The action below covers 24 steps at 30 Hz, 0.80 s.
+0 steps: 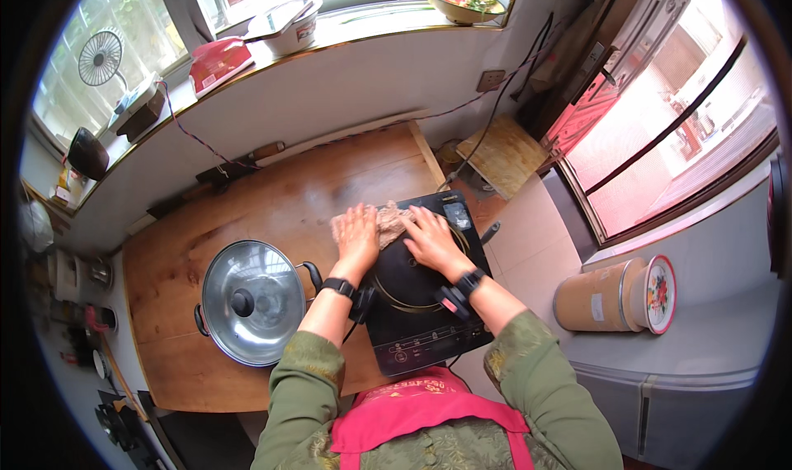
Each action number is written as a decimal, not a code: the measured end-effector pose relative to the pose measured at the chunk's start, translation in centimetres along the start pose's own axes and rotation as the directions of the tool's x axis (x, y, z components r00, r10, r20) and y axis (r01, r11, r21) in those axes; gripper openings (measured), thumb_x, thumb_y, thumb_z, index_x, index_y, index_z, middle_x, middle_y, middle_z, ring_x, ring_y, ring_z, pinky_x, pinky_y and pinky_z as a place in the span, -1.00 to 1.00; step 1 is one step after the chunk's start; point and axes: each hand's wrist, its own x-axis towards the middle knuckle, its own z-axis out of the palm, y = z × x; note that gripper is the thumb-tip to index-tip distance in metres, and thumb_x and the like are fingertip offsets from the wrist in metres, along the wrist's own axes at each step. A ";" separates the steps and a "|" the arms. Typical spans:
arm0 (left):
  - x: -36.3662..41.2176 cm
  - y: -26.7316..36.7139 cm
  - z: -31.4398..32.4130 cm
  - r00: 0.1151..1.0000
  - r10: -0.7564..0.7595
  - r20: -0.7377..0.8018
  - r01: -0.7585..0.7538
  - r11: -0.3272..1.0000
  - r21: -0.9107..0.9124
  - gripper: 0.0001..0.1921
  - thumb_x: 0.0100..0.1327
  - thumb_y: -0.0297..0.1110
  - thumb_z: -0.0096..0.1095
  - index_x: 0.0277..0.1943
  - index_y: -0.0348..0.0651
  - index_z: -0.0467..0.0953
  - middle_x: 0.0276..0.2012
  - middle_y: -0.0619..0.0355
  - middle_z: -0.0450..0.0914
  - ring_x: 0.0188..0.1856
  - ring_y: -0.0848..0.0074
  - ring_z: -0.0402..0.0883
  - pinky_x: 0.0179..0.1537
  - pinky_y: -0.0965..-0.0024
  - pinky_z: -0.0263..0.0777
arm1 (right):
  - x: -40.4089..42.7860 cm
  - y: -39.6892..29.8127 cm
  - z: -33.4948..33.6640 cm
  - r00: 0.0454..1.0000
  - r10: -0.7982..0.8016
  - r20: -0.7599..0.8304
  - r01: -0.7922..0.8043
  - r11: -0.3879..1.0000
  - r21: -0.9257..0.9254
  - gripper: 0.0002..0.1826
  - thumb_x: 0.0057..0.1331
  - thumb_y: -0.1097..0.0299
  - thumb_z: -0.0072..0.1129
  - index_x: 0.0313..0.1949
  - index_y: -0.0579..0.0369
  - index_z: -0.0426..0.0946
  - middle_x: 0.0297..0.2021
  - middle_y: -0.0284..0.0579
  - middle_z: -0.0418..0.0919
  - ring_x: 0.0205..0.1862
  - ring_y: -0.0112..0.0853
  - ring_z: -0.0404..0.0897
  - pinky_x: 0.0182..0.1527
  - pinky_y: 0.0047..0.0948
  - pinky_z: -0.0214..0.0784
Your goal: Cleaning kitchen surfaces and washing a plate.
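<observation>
A crumpled pinkish-brown cloth [390,224] lies across the far left edge of a black induction cooktop [396,278] and onto the wooden table [179,309]. My left hand [359,238] is spread on the cloth's left part, palm down. My right hand [433,241] presses its fingertips at the cloth's right end, over the cooktop's glass. Both wrists wear black bands. A wide pan [253,303] with a glass lid, black knob and side handles stands on the table, left of the cooktop and of my left forearm.
The windowsill holds a bowl of cut vegetables [464,3], a white tub [297,31], a red packet [216,65] and a small fan [101,57]. A cable [489,130] runs to the cooktop's far right corner. A cardboard drum [597,297] lies at right; knives rest along the wall.
</observation>
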 end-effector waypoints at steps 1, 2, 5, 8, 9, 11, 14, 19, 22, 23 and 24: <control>-0.4 0.2 -0.3 1.000 0.009 -0.001 -0.009 1.000 0.004 -0.57 0.10 -0.37 -0.20 0.09 -0.17 0.16 0.11 -0.12 0.12 0.16 0.10 0.05 0.16 0.14 -0.15 | -2.2 0.8 -1.4 1.000 0.012 -0.029 -0.010 0.998 0.055 -0.50 0.00 0.30 0.05 -0.03 0.08 0.22 0.03 0.05 0.15 0.08 -0.09 0.11 0.03 -0.09 -0.01; -1.1 0.0 -0.9 0.999 -0.032 0.008 0.031 0.999 0.039 -0.57 0.10 -0.38 -0.19 0.08 -0.16 0.17 0.10 -0.11 0.13 0.16 0.11 0.07 0.15 0.13 -0.13 | -4.5 1.4 -2.6 0.996 0.060 -0.065 -0.057 0.998 0.042 -0.48 0.01 0.29 0.05 -0.01 0.12 0.19 0.03 0.07 0.14 0.08 -0.08 0.10 0.03 -0.13 -0.01; -2.2 0.8 -1.7 0.996 -0.087 -0.011 0.088 0.990 0.107 -0.58 0.08 -0.38 -0.16 0.07 -0.15 0.19 0.08 -0.06 0.19 0.13 0.14 0.12 0.13 0.13 -0.09 | -12.4 4.3 -4.6 0.948 0.302 -0.101 -0.291 0.950 0.112 -0.43 0.02 0.30 0.05 0.02 0.20 0.12 0.02 0.13 0.12 0.08 -0.06 0.10 0.04 -0.17 0.00; -3.2 1.1 -1.9 0.994 -0.103 0.042 0.098 0.989 0.113 -0.50 0.07 -0.40 -0.10 0.12 -0.17 0.08 0.12 -0.04 0.11 0.16 0.13 0.06 0.13 0.17 -0.06 | -16.5 5.5 -4.3 0.897 0.423 0.125 -0.441 0.845 0.302 -0.48 0.08 0.29 -0.03 -0.03 0.34 0.11 -0.17 0.24 0.30 -0.15 0.00 0.34 -0.15 -0.21 0.22; -3.8 0.7 -1.7 0.993 -0.108 0.042 0.102 0.987 0.126 -0.51 0.09 -0.39 -0.11 0.13 -0.19 0.07 0.12 -0.05 0.10 0.16 0.12 0.06 0.13 0.17 -0.06 | -16.4 4.7 -4.5 0.831 0.455 0.320 -0.552 0.744 0.375 -0.51 0.11 0.28 -0.07 -0.06 0.39 0.13 -0.27 0.26 0.37 -0.23 0.01 0.39 -0.20 -0.21 0.26; -4.0 0.4 -1.5 0.993 -0.109 0.032 0.104 0.986 0.130 -0.50 0.09 -0.37 -0.10 0.13 -0.17 0.06 0.13 -0.03 0.09 0.15 0.12 0.06 0.12 0.15 -0.06 | -17.3 4.7 -2.0 0.916 0.400 -0.011 -0.360 0.836 0.414 -0.58 0.16 0.29 -0.16 -0.14 0.46 0.19 -0.41 0.29 0.40 -0.32 0.02 0.41 -0.26 -0.22 0.28; -4.7 1.4 -0.9 0.985 -0.170 0.024 0.164 0.974 0.154 -0.49 0.09 -0.34 -0.10 0.14 -0.16 0.04 0.13 -0.03 0.08 0.15 0.12 0.07 0.11 0.13 -0.05 | -16.8 5.1 -2.0 0.920 0.391 0.012 -0.349 0.808 0.475 -0.59 0.16 0.28 -0.17 -0.16 0.47 0.19 -0.43 0.28 0.40 -0.34 0.02 0.41 -0.29 -0.20 0.27; -5.4 3.3 -0.4 0.988 -0.145 0.052 0.129 0.964 0.232 -0.46 0.08 -0.33 -0.10 0.13 -0.29 0.02 0.11 -0.16 0.09 0.13 0.01 0.08 0.10 0.08 -0.06 | -17.5 6.0 -0.9 0.930 0.363 -0.063 -0.288 0.824 0.487 -0.59 0.17 0.27 -0.17 -0.17 0.46 0.20 -0.44 0.29 0.40 -0.35 0.01 0.41 -0.30 -0.20 0.27; -2.6 3.6 -0.1 0.970 -0.233 0.076 0.217 0.961 0.173 -0.46 0.08 -0.31 -0.11 0.13 -0.29 0.00 0.09 -0.21 0.08 0.13 0.01 0.05 0.12 0.11 -0.09 | -17.9 6.3 -0.5 0.930 0.354 -0.102 -0.267 0.839 0.474 -0.59 0.16 0.26 -0.16 -0.18 0.45 0.21 -0.45 0.29 0.40 -0.35 0.01 0.41 -0.31 -0.21 0.27; -1.1 4.0 0.0 0.955 -0.282 0.087 0.266 0.950 0.162 -0.46 0.10 -0.31 -0.13 0.13 -0.28 0.00 0.09 -0.23 0.08 0.13 0.00 0.05 0.13 0.14 -0.10 | -17.9 6.3 -0.4 0.931 0.349 -0.105 -0.263 0.844 0.467 -0.59 0.16 0.26 -0.16 -0.18 0.45 0.21 -0.45 0.30 0.40 -0.35 0.01 0.42 -0.31 -0.21 0.27; 0.6 5.0 0.3 0.944 -0.318 0.089 0.300 0.939 0.170 -0.46 0.08 -0.29 -0.12 0.12 -0.31 0.02 0.07 -0.24 0.11 0.13 0.00 0.05 0.13 0.13 -0.09 | -17.9 6.2 -0.4 0.930 0.353 -0.105 -0.265 0.840 0.474 -0.59 0.16 0.25 -0.16 -0.18 0.43 0.22 -0.45 0.29 0.40 -0.35 0.01 0.41 -0.31 -0.21 0.27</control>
